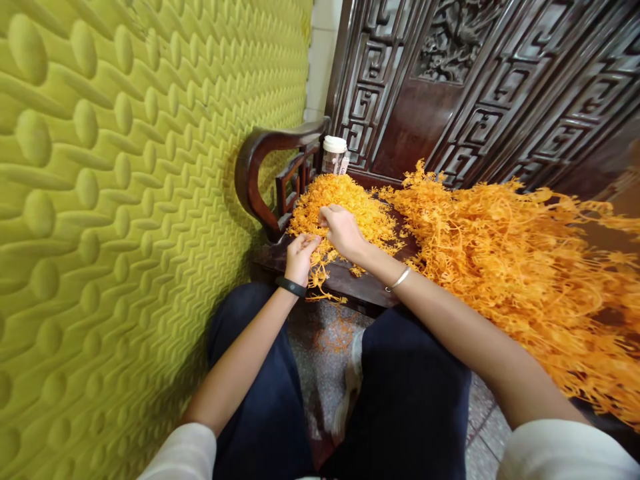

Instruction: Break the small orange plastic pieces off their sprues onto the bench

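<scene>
L hand (299,260): thumb and fingertips together, apparently clamped on an orange sprig (320,275) at the front edge of the tabletop (367,291). R hand (344,230): just beyond and to the right, fingers curled in over the orange pile (367,207); cannot tell if a piece is btwn the fingertips.

Sprig location: below the L hand fingertips, stems trailing over the tabletop's front edge.

Handling (est.): v. light, flexible, prob. plastic; low slip risk. Thin stems bend easily; fine tips may snag or break off. Rec. grip: pinch the bare stem w/ thumb and index finger, clear of the frilly tips. Loose pcs in the pile would likely cling to one another.

Larger stock: orange bunch (525,267), R side, long stems tangled; best taken by single stems, not by the mass.

Container: 1 clear jar (334,161), upright behind the pile, w/ white lid (335,144) on. Contents: cannot tell at this res. Pile and bunch lie loose, no container visible for either.
</scene>
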`<action>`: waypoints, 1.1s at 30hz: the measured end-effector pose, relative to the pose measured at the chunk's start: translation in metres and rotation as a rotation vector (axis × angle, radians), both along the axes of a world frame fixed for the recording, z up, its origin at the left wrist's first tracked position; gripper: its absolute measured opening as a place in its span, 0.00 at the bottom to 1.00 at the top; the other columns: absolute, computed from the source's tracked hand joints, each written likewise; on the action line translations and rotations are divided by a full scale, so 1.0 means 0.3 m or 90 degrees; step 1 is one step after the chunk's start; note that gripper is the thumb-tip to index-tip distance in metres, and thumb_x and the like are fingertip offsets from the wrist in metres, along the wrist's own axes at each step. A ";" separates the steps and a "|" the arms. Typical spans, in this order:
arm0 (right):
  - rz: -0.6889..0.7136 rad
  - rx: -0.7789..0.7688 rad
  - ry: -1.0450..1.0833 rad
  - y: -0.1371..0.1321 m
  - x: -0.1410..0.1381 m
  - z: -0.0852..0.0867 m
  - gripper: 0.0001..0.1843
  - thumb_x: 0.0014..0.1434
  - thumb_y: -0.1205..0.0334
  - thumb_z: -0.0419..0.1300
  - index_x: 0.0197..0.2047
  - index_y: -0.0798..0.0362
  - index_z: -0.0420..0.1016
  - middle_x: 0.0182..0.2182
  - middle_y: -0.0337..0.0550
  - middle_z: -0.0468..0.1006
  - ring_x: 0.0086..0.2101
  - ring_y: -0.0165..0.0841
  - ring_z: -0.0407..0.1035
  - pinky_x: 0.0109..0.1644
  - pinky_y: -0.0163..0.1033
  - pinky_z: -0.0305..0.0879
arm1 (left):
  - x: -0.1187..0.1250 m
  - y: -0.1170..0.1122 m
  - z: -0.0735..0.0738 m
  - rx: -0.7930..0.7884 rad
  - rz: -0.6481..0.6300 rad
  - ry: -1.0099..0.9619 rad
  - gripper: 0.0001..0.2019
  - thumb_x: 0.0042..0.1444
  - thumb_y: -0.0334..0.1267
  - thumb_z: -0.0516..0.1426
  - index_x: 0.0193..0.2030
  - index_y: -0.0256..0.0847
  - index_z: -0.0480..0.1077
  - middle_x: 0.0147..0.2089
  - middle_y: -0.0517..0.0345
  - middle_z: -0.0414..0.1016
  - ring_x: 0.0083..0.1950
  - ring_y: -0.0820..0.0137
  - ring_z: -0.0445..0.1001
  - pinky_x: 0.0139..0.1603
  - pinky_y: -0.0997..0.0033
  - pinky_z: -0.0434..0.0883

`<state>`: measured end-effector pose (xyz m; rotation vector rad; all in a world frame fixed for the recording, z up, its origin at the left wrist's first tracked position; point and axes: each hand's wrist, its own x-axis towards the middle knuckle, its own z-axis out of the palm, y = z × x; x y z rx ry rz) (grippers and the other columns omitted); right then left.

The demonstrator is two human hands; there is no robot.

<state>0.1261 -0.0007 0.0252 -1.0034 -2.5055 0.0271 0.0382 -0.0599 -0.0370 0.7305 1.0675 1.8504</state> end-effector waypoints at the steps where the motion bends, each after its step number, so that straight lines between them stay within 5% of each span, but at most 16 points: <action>1: -0.004 0.005 -0.008 -0.001 -0.004 0.001 0.16 0.41 0.80 0.45 0.32 0.58 0.66 0.28 0.44 0.66 0.30 0.32 0.58 0.34 0.35 0.53 | -0.002 0.002 -0.001 0.001 0.001 -0.003 0.06 0.39 0.34 0.61 0.21 0.37 0.67 0.23 0.64 0.69 0.27 0.77 0.67 0.34 0.77 0.64; 16: 0.000 0.030 0.018 -0.020 -0.031 0.001 0.13 0.47 0.76 0.50 0.38 0.54 0.59 0.28 0.41 0.65 0.29 0.31 0.58 0.33 0.36 0.55 | -0.011 0.020 0.003 -0.012 -0.017 -0.022 0.09 0.35 0.37 0.64 0.21 0.36 0.68 0.24 0.62 0.71 0.30 0.75 0.68 0.37 0.75 0.64; 23: -0.102 0.109 0.160 0.155 0.119 0.052 0.12 0.50 0.78 0.44 0.34 0.54 0.61 0.29 0.45 0.66 0.32 0.34 0.61 0.36 0.40 0.58 | -0.025 -0.085 -0.020 -0.049 -0.044 -0.013 0.11 0.36 0.39 0.65 0.23 0.36 0.69 0.23 0.63 0.69 0.26 0.77 0.67 0.30 0.77 0.63; 28: -0.103 -0.054 0.262 0.258 0.268 0.011 0.09 0.50 0.71 0.54 0.37 0.55 0.66 0.25 0.40 0.69 0.27 0.31 0.64 0.36 0.39 0.62 | -0.073 -0.130 -0.014 -0.041 -0.020 -0.014 0.12 0.38 0.42 0.65 0.26 0.37 0.70 0.26 0.64 0.69 0.26 0.79 0.66 0.29 0.79 0.62; 33: -0.115 -0.139 0.294 0.286 0.298 -0.031 0.06 0.48 0.68 0.56 0.33 0.57 0.69 0.34 0.48 0.75 0.34 0.35 0.69 0.42 0.43 0.64 | -0.075 -0.119 -0.008 -0.027 -0.024 -0.008 0.14 0.39 0.43 0.65 0.29 0.38 0.69 0.25 0.66 0.68 0.25 0.80 0.65 0.28 0.80 0.62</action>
